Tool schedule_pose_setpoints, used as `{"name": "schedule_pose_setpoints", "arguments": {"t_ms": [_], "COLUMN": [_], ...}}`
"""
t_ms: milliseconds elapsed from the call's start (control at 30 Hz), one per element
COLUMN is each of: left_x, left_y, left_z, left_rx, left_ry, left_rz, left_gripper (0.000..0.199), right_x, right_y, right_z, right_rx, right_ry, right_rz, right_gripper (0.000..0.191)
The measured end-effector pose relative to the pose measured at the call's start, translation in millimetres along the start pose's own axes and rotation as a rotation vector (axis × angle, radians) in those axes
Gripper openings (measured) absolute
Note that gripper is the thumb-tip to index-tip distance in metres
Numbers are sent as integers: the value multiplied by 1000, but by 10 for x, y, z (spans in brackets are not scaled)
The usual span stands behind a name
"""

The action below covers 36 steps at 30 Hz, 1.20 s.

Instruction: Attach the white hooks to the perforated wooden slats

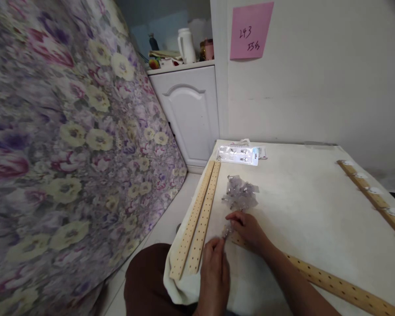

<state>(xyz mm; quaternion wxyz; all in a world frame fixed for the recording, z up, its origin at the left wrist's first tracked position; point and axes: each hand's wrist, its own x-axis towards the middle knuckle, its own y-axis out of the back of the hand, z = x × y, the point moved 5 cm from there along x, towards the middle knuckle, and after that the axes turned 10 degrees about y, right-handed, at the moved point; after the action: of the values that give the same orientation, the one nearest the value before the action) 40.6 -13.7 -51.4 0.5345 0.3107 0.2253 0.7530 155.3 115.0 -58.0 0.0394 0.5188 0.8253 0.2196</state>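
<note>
My left hand (213, 263) is closed, its fingertips pinching a small clear plastic packet (227, 230) with something shiny in it. Close above, my right hand (248, 229) is bent inward, thumb and finger at the packet's upper end; the exact contents are too small to make out. Just beyond the hands lies a pile of small clear bags (239, 193) with metal hardware inside. A perforated wooden strip (332, 281) passes under my right forearm, its near-left end by my right hand. Left of my hands, two perforated wooden strips (200, 219) lie side by side.
A clear blister pack (238, 155) with metal hooks lies at the table's back left. Along the right edge runs a wooden strip (375, 197) with several white round pieces. A floral curtain (69, 131) hangs left; a white cabinet (189, 114) stands behind the cloth-covered table (303, 206).
</note>
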Motion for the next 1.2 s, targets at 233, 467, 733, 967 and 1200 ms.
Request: {"name": "schedule_pose_setpoints", "arguments": {"t_ms": [233,467,733,967,1200], "left_x": [-18,-17,-3,-14,-15], "left_y": [-53,-65,-56,-67,-71], "left_z": [-21,-9,11,0,25], "left_rx": [48,97,99,103,118], "left_ry": [-92,-96,-114,-109,-99], "left_rz": [22,28,41,51,15], "left_gripper": [44,50,52,52,52], "right_x": [-4,13,18,11,-10], "right_y": [10,10,-15,0,4], "right_z": [-10,2,57,25,9], "right_rx": [1,-23,-26,-32,-50], "right_ry": [-6,10,10,20,9], "right_rz": [17,26,29,26,0], "right_gripper": [29,29,29,29,31]}}
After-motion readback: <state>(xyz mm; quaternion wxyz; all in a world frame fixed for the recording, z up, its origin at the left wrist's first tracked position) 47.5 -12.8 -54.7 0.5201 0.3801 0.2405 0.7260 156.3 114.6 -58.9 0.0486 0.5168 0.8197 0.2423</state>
